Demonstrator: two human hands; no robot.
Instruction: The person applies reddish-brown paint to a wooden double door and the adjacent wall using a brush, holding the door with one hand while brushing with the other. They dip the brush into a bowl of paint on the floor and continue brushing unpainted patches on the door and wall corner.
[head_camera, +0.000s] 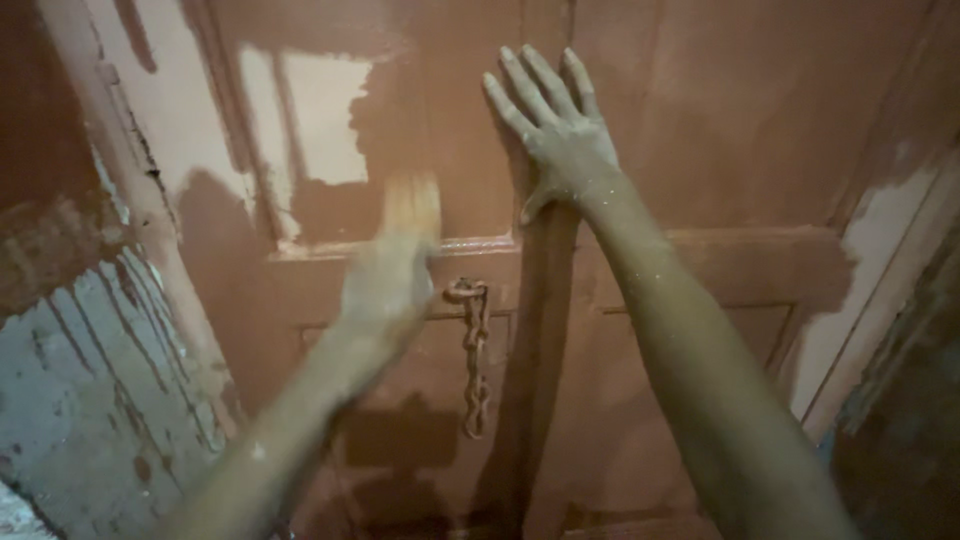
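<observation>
- At nine o'clock from our hands we see a worn wall (70, 400), pale with dark scraped streaks, and beside it a door frame post (150, 210) rising nearly upright with a slight lean.
- At ten to eleven o'clock sits one pale unpainted patch (320, 120) on the reddish-brown door (700, 120); paint surrounds it on its top, right and lower sides.
- Our left hand (385, 280) is blurred with motion; it seems closed around a paintbrush (412, 205), though we cannot tell the grip exactly. The brush's long axis runs up toward twelve o'clock, its bristles at the panel's bottom edge, with the patch up at eleven o'clock from them.
- Of the two hands, the left is nearer the patch and carries the brush; the patch lies up and left of it.
- Just at four o'clock from the left hand hangs one rusty chain (475, 350), its long axis vertical, against the door's lower rail.
- Our right hand (560, 140) is open, fingers spread and pointing toward eleven o'clock, palm flat on the painted door, holding nothing.
- At three o'clock a second pale unpainted strip (870, 260) shows along the door's right edge, well apart from both hands.
- We count: two hands, one brush, one chain, two bare areas.
</observation>
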